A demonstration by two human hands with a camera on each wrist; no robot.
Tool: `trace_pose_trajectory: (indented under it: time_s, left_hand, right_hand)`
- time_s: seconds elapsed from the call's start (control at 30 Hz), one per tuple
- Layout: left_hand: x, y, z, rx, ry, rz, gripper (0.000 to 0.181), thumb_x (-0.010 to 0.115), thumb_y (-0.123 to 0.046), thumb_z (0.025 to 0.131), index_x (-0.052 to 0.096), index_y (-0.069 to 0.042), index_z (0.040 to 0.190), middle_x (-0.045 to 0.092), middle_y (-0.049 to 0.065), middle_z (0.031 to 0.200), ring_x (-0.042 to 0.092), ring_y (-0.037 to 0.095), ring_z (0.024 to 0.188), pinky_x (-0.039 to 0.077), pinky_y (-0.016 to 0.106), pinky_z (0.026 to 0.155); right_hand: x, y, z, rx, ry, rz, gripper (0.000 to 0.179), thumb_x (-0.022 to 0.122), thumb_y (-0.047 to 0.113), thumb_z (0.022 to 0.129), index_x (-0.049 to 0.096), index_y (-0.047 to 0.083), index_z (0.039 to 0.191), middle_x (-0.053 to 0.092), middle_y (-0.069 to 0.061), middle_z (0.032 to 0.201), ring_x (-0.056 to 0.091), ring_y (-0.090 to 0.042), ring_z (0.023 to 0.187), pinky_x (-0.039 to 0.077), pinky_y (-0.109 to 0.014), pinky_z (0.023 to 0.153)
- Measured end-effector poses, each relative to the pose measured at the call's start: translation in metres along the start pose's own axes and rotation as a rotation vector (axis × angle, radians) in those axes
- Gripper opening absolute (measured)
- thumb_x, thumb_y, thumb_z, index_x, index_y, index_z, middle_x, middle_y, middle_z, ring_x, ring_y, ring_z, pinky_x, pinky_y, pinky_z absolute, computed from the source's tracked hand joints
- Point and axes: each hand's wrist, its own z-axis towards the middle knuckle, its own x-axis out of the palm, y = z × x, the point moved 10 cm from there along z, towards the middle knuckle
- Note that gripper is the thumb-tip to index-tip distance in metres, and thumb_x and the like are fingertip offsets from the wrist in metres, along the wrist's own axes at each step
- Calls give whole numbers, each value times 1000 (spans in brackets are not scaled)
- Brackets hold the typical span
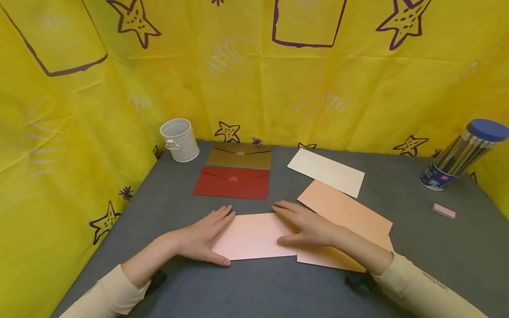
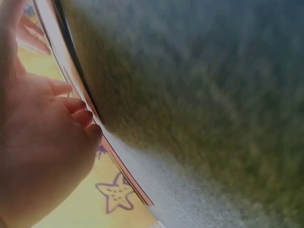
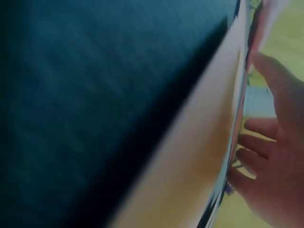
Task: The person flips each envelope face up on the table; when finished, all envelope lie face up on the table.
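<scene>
A plain pink envelope-shaped paper (image 1: 254,236) lies flat on the grey table, no flap showing on its upper face. At its left end rests my left hand (image 1: 200,240), fingers extended along the edge and thumb near the lower corner. My right hand (image 1: 306,225) lies over the right end, fingers stretched toward the top edge and thumb on the paper. Under the right wrist and forearm are two peach papers (image 1: 346,210), partly covered. Both wrist views show the left hand (image 2: 47,137) and right hand (image 3: 273,156) from low down, fingers at the paper's edge.
Beyond the hands lie a red envelope (image 1: 234,187) and a gold envelope (image 1: 250,161), flaps up. A cream paper (image 1: 326,172) is behind the peach ones. A white bucket (image 1: 184,148) stands back left; a pencil tub (image 1: 437,176) and pink eraser (image 1: 444,211) are right.
</scene>
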Motion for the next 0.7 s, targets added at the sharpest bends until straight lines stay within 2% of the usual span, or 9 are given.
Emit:
trace_pose_trajectory:
  time_s: [0.1, 0.23, 0.5, 0.7]
  left_hand:
    - [5, -3, -3, 0, 18, 35, 116, 64, -71, 78, 12, -2, 155, 3, 15, 162, 1, 30, 148, 12, 51, 117]
    - [8, -4, -5, -14, 35, 44, 118, 63, -73, 77, 9, -3, 156, 0, 12, 163, -1, 27, 149, 11, 48, 117]
    - [9, 1, -6, -52, 52, 31, 117, 63, -73, 77, 7, -8, 157, -1, 5, 164, -3, 19, 149, 10, 45, 118]
    - [9, 1, -5, -46, 42, 27, 116, 64, -71, 77, 8, -8, 157, 0, 5, 164, -2, 20, 149, 10, 44, 118]
  right_hand:
    - [10, 2, -8, 10, 78, -34, 91, 65, 59, 86, 27, 12, 155, 20, -5, 161, 15, -25, 148, 23, -47, 115]
    - [17, 2, -16, 32, 138, -80, 100, 64, 65, 83, 19, 14, 157, 11, -3, 163, 9, -21, 148, 21, -43, 116]
    - [18, -3, -24, 49, 153, -107, 102, 62, 66, 83, 16, 12, 157, 9, -5, 163, 10, -20, 148, 22, -43, 115]
    - [17, -5, -26, 65, 148, -111, 102, 63, 67, 82, 18, 14, 157, 10, -3, 163, 12, -18, 148, 25, -43, 114]
